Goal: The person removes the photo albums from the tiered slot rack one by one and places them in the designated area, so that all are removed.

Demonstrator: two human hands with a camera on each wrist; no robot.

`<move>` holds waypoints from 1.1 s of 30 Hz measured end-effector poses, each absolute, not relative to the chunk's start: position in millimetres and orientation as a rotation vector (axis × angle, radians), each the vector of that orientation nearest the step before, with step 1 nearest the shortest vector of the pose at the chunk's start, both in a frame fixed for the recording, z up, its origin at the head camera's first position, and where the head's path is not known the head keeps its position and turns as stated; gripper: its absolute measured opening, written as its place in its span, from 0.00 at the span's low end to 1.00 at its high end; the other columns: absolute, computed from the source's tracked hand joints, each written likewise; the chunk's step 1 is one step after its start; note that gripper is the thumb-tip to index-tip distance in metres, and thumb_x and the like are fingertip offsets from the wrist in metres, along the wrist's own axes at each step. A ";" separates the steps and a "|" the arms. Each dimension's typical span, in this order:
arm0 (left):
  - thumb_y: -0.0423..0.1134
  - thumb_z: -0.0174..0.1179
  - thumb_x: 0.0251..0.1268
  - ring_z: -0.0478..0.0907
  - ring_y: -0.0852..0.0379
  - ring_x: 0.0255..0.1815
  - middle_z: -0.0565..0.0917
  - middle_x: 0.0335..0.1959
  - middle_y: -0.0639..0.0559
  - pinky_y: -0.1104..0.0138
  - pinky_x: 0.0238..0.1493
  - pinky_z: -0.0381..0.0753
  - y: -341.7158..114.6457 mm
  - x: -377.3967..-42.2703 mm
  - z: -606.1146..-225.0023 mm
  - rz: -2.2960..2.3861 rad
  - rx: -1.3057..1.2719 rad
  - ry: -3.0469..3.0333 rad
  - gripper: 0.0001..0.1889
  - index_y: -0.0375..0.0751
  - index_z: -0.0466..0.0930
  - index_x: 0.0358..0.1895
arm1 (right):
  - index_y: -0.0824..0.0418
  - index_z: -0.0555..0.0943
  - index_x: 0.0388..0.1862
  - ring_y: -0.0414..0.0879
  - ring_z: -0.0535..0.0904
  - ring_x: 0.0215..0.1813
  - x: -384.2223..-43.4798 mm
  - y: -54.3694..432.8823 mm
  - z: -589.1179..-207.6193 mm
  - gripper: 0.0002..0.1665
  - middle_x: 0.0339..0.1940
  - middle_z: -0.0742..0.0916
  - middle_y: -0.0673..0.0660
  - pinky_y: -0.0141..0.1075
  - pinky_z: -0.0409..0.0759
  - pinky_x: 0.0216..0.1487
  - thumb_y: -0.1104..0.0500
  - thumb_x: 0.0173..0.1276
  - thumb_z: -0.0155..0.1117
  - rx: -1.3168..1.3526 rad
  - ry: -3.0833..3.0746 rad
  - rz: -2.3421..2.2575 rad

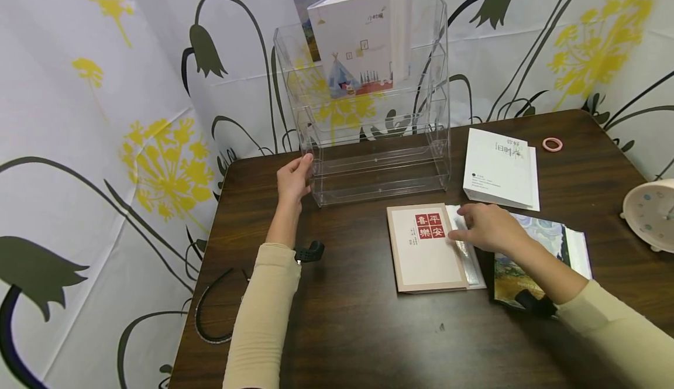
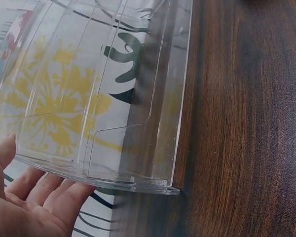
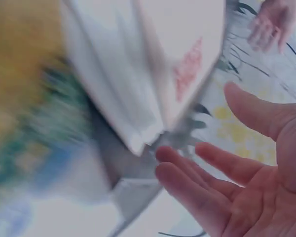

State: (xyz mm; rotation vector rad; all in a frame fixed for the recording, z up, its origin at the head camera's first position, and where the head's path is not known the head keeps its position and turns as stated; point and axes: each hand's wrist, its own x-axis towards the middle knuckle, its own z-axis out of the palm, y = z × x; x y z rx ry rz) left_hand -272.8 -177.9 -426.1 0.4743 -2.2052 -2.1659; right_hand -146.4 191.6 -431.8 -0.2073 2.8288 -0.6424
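A clear tiered display rack [image 1: 376, 193] stands toward the back of the table. At its left side panel my left hand [image 1: 293, 179] holds the edge, thumb on one face and fingers on the other, as the left wrist view shows. My right hand [image 1: 489, 225] hovers, fingers apart and relaxed, at the right edge of a beige-bordered album [image 1: 429, 266] with red characters. Under the right forearm lies an album with a painted cover [image 1: 542, 231]. A white album [image 1: 497, 164] rests behind the right hand. In the rack's top tier leans a white album with a tent drawing [image 1: 350, 41].
A pink ring [image 1: 552, 144] lies at the back right, and a round pale clock [image 1: 653, 213] stands at the right edge. A dark cord [image 1: 202, 313] curls near the left edge. Behind the table hangs a flower-patterned curtain [image 1: 158, 102].
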 end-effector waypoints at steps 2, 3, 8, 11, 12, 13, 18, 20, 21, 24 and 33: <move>0.52 0.62 0.68 0.72 0.43 0.63 0.76 0.60 0.40 0.47 0.59 0.74 -178.4 -273.0 -425.9 -2.159 0.469 -2.206 0.26 0.37 0.79 0.60 | 0.73 0.78 0.56 0.59 0.82 0.41 -152.5 190.0 -421.2 0.37 0.42 0.86 0.68 0.53 0.79 0.38 0.46 0.60 0.73 -0.221 2.844 -0.685; 0.52 0.62 0.68 0.73 0.43 0.63 0.77 0.60 0.41 0.47 0.59 0.74 -178.5 -273.0 -425.7 -2.157 0.464 -2.206 0.26 0.37 0.79 0.60 | 0.73 0.79 0.56 0.60 0.82 0.43 -156.0 189.1 -415.2 0.35 0.44 0.85 0.68 0.54 0.79 0.40 0.47 0.61 0.73 -0.224 2.853 -0.718; 0.52 0.63 0.67 0.73 0.44 0.62 0.78 0.58 0.42 0.47 0.58 0.75 -178.8 -272.8 -424.8 -2.144 0.464 -2.206 0.26 0.37 0.79 0.60 | 0.69 0.79 0.57 0.63 0.82 0.50 -181.9 185.7 -384.3 0.29 0.50 0.84 0.69 0.55 0.78 0.47 0.51 0.64 0.71 -0.258 2.937 -0.981; 0.52 0.63 0.67 0.74 0.44 0.61 0.78 0.57 0.42 0.48 0.58 0.76 -178.9 -273.1 -425.0 -2.134 0.473 -2.210 0.26 0.37 0.80 0.59 | 0.67 0.77 0.60 0.61 0.81 0.53 -204.6 182.2 -370.0 0.30 0.52 0.84 0.67 0.54 0.77 0.50 0.52 0.65 0.70 -0.302 2.983 -1.164; 0.52 0.63 0.67 0.74 0.44 0.61 0.78 0.57 0.42 0.48 0.57 0.76 -178.8 -273.3 -425.1 -2.129 0.477 -2.214 0.26 0.37 0.80 0.59 | 0.67 0.76 0.61 0.60 0.81 0.53 -212.9 180.4 -366.1 0.30 0.53 0.84 0.66 0.54 0.77 0.52 0.52 0.65 0.70 -0.322 2.987 -1.229; 0.52 0.63 0.67 0.74 0.45 0.61 0.78 0.57 0.41 0.48 0.57 0.76 -178.7 -273.4 -425.2 -2.127 0.479 -2.217 0.25 0.37 0.80 0.59 | 0.66 0.76 0.62 0.59 0.81 0.54 -221.0 178.4 -362.2 0.30 0.55 0.84 0.65 0.53 0.77 0.53 0.53 0.66 0.70 -0.333 2.984 -1.296; 0.53 0.63 0.67 0.74 0.46 0.59 0.78 0.57 0.41 0.48 0.58 0.76 -178.9 -274.2 -425.8 -2.119 0.486 -2.227 0.26 0.38 0.80 0.59 | 0.64 0.73 0.66 0.54 0.80 0.59 -257.3 164.9 -340.3 0.34 0.60 0.82 0.61 0.47 0.75 0.60 0.53 0.66 0.71 -0.382 2.964 -1.550; 0.54 0.63 0.66 0.74 0.46 0.59 0.78 0.57 0.42 0.48 0.57 0.76 -179.4 -274.0 -425.9 -2.120 0.484 -2.227 0.27 0.38 0.80 0.59 | 0.63 0.73 0.67 0.51 0.79 0.60 -269.3 157.7 -328.6 0.34 0.60 0.82 0.60 0.42 0.74 0.62 0.52 0.65 0.71 -0.384 2.978 -1.617; 0.54 0.63 0.66 0.74 0.47 0.59 0.78 0.56 0.43 0.49 0.57 0.77 -179.7 -273.6 -425.7 -2.118 0.483 -2.229 0.27 0.38 0.80 0.59 | 0.63 0.73 0.67 0.49 0.78 0.61 -275.4 154.2 -322.2 0.34 0.60 0.82 0.59 0.39 0.73 0.63 0.51 0.65 0.70 -0.375 2.988 -1.643; 0.54 0.63 0.66 0.74 0.48 0.57 0.78 0.55 0.43 0.51 0.55 0.78 -179.8 -273.0 -426.5 -2.111 0.490 -2.225 0.26 0.38 0.80 0.58 | 0.61 0.72 0.68 0.45 0.77 0.63 -293.7 143.9 -302.8 0.36 0.62 0.81 0.57 0.33 0.71 0.63 0.50 0.65 0.70 -0.313 3.023 -1.696; 0.53 0.62 0.67 0.75 0.53 0.51 0.80 0.50 0.45 0.53 0.53 0.80 -178.0 -273.1 -429.6 -2.069 0.499 -2.245 0.23 0.39 0.82 0.56 | 0.59 0.63 0.75 0.38 0.67 0.70 -331.0 129.7 -279.3 0.46 0.73 0.71 0.51 0.28 0.67 0.65 0.51 0.62 0.73 -0.130 3.016 -1.789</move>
